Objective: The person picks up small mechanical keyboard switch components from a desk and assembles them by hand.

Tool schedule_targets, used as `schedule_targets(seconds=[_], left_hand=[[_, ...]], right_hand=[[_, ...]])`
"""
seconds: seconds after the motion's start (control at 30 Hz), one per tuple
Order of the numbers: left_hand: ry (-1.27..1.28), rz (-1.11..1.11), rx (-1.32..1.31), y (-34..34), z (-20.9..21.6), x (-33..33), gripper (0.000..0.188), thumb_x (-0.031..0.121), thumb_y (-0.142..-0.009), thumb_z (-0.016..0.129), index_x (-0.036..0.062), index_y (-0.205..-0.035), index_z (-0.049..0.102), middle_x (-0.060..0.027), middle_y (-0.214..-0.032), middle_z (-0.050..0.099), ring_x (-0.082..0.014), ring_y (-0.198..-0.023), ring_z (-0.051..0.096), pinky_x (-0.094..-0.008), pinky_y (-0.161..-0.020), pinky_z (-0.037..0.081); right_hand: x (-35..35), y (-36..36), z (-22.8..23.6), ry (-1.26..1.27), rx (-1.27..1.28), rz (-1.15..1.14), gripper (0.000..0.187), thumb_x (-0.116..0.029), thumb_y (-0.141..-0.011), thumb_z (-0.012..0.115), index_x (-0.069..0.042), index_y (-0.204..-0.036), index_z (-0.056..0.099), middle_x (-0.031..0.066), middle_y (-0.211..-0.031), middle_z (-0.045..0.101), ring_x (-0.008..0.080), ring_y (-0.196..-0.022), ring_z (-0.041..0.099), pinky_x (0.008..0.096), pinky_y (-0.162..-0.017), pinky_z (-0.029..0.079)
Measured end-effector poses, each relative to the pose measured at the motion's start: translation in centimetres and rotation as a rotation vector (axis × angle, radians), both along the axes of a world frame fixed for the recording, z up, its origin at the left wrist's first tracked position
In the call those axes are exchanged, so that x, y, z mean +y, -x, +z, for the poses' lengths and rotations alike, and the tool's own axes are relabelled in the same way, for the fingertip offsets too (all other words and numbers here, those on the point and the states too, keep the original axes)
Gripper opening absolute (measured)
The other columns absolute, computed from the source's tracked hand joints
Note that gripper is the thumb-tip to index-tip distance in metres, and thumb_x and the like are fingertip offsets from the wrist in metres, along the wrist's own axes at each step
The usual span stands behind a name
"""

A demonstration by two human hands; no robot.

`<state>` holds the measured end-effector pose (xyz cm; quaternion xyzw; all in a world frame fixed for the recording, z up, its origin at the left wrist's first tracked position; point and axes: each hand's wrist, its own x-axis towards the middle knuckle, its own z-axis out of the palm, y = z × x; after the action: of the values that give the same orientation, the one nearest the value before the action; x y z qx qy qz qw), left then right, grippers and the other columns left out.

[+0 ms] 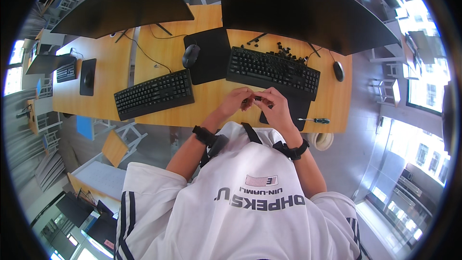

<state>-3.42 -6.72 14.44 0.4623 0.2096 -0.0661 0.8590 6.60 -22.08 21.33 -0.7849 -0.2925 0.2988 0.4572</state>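
My left hand [237, 100] and my right hand [274, 105] meet just in front of the black keyboard [274, 70]. Both have their fingers closed, and the fingertips come together around a small dark piece too small to name. Behind the keyboard's back edge lie several loose black keycaps [285, 50], some heaped against it. A black pad [294, 108] lies partly under the keyboard and beside my right hand. The screwdriver [315, 121] with a dark green handle rests near the desk's front edge, to the right.
Two monitors [308, 9] stand along the back. A second keyboard [155, 94] lies at left, near a mouse [191, 56] on a black mouse pad [211, 67]. Another mouse [339, 71] sits at right. A pale coil [321, 140] shows beyond the desk's front edge.
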Motion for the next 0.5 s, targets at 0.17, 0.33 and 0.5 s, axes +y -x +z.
schedule_targets(seconds=[0.17,0.33,0.5], left_hand=[[-0.083,-0.084,-0.006,-0.2,3.9,0.0,0.038,0.030,-0.104,0.044,0.0040,-0.083,0.061,-0.0019,-0.072,0.059,-0.0091,-0.061,0.051,-0.0244,-0.057,0.040],[-0.072,-0.098,0.073,-0.7,5.9,-0.1,0.043,0.037,-0.105,0.043,0.0029,-0.088,0.064,-0.0015,-0.072,0.058,-0.0085,-0.062,0.050,-0.0237,-0.056,0.038],[0.107,-0.101,0.028,-1.3,5.1,-0.4,0.045,0.036,-0.106,0.037,0.0007,-0.095,0.064,-0.0029,-0.076,0.057,-0.0107,-0.064,0.047,-0.0257,-0.059,0.036]], right_hand=[[0.3,-1.4,0.8,-0.170,0.202,0.068,0.028,0.002,-0.085,0.067,0.001,-0.113,0.067,0.0069,-0.088,0.058,0.0144,-0.078,0.056,0.0250,-0.073,0.047],[0.6,-2.6,2.0,-0.169,0.279,0.070,0.025,0.001,-0.084,0.067,0.000,-0.109,0.066,0.0059,-0.088,0.061,0.0152,-0.078,0.057,0.0266,-0.073,0.048],[0.1,-2.8,0.9,-0.164,0.286,-0.050,0.021,0.001,-0.083,0.069,-0.001,-0.103,0.067,0.0053,-0.089,0.065,0.0145,-0.076,0.059,0.0271,-0.072,0.049]])
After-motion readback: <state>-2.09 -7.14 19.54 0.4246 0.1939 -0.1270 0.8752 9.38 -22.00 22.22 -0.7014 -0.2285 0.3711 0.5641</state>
